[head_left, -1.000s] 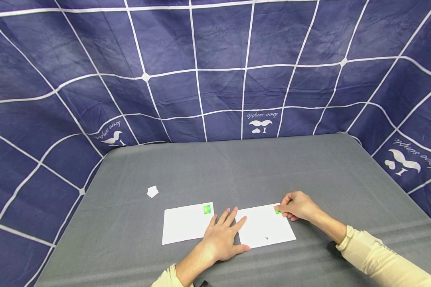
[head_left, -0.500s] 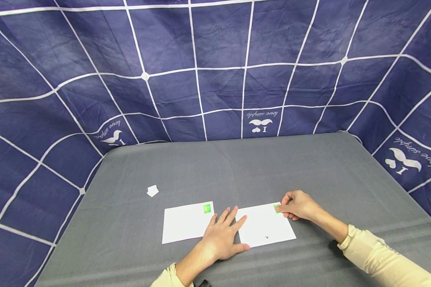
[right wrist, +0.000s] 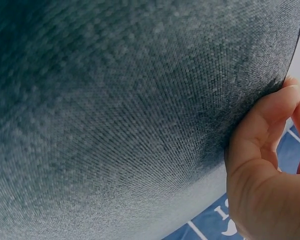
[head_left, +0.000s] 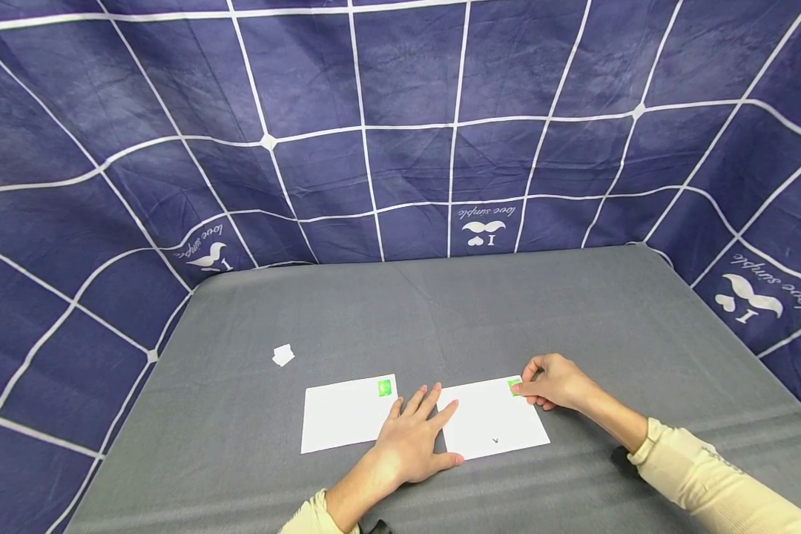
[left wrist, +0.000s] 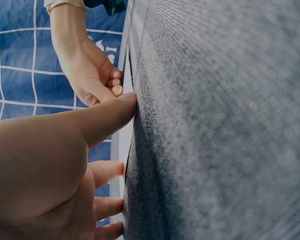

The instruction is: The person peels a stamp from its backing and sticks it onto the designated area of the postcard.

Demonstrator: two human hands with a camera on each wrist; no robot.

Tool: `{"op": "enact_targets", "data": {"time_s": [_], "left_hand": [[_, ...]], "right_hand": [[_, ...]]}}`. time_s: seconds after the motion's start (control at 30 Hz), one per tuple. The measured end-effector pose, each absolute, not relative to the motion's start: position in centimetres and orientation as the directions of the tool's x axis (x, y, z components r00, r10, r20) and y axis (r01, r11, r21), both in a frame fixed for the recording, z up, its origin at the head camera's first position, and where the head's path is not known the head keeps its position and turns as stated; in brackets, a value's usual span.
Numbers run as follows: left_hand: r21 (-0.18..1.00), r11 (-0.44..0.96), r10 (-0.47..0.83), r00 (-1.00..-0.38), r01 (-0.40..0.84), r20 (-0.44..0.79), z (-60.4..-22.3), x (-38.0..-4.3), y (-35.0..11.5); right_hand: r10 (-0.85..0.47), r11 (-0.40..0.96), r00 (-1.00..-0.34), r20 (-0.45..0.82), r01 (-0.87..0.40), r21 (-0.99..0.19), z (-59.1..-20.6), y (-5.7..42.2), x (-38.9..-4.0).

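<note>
Two white envelopes lie side by side on the grey cloth. On the right envelope (head_left: 487, 419), a green stamp (head_left: 513, 385) sits at the top right corner, partly covered by my right thumb. My right hand (head_left: 555, 383) pinches the stamp there, its other fingers curled past the envelope's edge. My left hand (head_left: 410, 443) is spread flat, with index finger and thumb over the right envelope's left side and the little finger near the left envelope (head_left: 343, 415). That one bears a green stamp (head_left: 384, 388) in its top right corner. Both hands show in the left wrist view.
A few small white paper squares (head_left: 283, 355) lie on the grey cloth (head_left: 374, 311) at the left. Behind the table hangs a blue curtain (head_left: 407, 170) with white grid lines. A small dark mark (head_left: 495, 440) is on the right envelope's lower part.
The green stamp under my right thumb has straightened slightly against the envelope's corner, and more of its upper part shows. My left hand has stayed in place.
</note>
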State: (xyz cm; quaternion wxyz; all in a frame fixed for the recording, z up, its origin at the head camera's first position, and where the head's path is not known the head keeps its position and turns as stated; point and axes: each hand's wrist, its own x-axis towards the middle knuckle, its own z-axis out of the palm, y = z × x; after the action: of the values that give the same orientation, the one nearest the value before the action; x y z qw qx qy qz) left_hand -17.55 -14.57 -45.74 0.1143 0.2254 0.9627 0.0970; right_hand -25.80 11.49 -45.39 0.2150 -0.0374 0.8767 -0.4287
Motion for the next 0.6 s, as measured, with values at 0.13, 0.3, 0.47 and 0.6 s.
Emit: {"op": "enact_targets", "data": {"time_s": [0.13, 0.3, 0.47, 0.6], "left_hand": [[0.241, 0.880, 0.455, -0.873, 0.410, -0.176, -45.76, -17.53, -14.58], [0.247, 0.879, 0.455, -0.873, 0.409, -0.175, -45.77, -17.50, -14.64], [0.246, 0.878, 0.457, -0.872, 0.411, -0.174, -45.77, -17.51, -14.66], [0.247, 0.878, 0.457, -0.873, 0.410, -0.174, -45.79, -17.58, -14.65]], "right_hand": [[-0.253, 0.628, -0.907, -0.337, 0.111, -0.770, -45.42, 11.46, -25.75], [-0.261, 0.636, -0.912, -0.315, 0.083, -0.767, -45.50, 11.48, -25.63], [-0.253, 0.649, -0.912, -0.324, 0.088, -0.756, -45.53, 11.48, -25.75], [-0.258, 0.669, -0.911, -0.322, 0.072, -0.740, -45.52, 11.57, -25.89]]}}
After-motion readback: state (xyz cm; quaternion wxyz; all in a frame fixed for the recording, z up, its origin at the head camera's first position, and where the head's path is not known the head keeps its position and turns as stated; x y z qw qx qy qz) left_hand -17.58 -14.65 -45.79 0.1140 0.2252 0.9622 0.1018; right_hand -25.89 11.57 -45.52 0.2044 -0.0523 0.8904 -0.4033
